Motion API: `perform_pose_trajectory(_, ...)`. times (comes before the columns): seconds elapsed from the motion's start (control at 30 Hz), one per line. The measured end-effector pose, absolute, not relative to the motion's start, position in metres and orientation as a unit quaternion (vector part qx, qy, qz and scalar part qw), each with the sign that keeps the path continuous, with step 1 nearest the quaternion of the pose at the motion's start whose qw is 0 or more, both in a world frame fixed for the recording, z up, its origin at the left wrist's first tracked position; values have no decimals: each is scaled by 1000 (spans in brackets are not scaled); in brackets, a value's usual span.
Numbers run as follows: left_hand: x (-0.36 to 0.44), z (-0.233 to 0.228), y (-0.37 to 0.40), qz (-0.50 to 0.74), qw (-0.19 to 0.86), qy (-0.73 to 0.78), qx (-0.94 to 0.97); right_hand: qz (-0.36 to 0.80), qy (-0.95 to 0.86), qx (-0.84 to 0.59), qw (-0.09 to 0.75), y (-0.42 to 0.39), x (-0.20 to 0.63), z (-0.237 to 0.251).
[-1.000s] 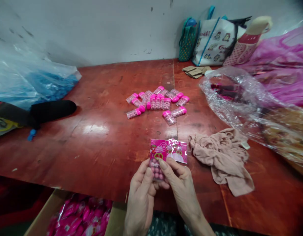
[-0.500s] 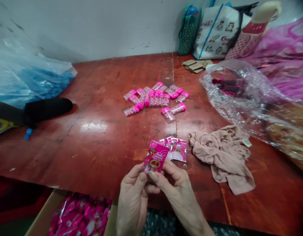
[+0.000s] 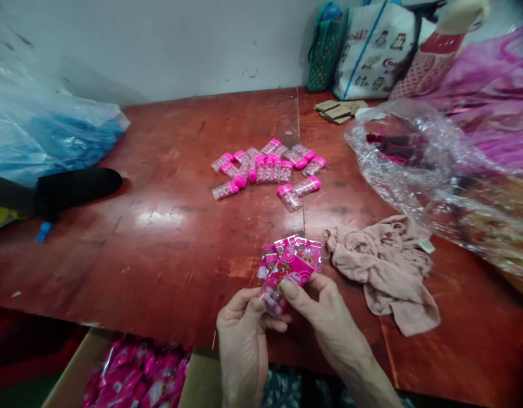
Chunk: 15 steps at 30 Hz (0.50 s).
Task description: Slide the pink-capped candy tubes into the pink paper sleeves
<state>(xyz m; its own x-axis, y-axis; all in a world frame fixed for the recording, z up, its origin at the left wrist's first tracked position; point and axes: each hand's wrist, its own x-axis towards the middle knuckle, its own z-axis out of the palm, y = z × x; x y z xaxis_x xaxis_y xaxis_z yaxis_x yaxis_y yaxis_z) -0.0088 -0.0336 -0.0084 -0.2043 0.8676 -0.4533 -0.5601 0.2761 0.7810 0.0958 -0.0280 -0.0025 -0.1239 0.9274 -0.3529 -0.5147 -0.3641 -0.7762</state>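
Observation:
Both of my hands hold one small pink candy packet (image 3: 284,275) just above the near edge of the red wooden table (image 3: 168,226). My left hand (image 3: 244,326) grips its lower end, where pink sweets show through clear film. My right hand (image 3: 318,306) pinches its printed upper part, which is tilted to the right. Behind it, two more pink packets (image 3: 306,249) lie flat on the table. Further back sits a cluster of several clear tubes with pink caps (image 3: 269,169).
A crumpled beige cloth (image 3: 388,269) lies right of my hands. A clear plastic bag (image 3: 439,175) and pink plastic fill the right side. Bags (image 3: 371,51) stand at the back wall. A blue-filled plastic bag (image 3: 49,136) and black object (image 3: 74,186) lie left. A cardboard box of pink packets (image 3: 129,377) sits below.
The packet in my hands has gone from upright to tilted and twisted to the right. My hands shifted slightly right and the view moved a little.

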Motion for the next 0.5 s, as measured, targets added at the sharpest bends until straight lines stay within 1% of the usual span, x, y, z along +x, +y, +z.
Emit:
perform_pose_trajectory(0.1,-6,-8,-33,585,617,501,163,674,-236,-452,535,-29,91,-7)
perform_pose_trajectory(0.17,-6,-9,-33,591,614,496,168,676,-211,-449,545,-29,86,-10)
perform_pose_trajectory(0.3,-5,-13,-32,608,605,485,169,701,-176,-434,537,-27,80,-11)
perform_pose_trajectory(0.5,-8,-19,-32,613,605,475,178,717,-183,-415,530,-26,77,-8)
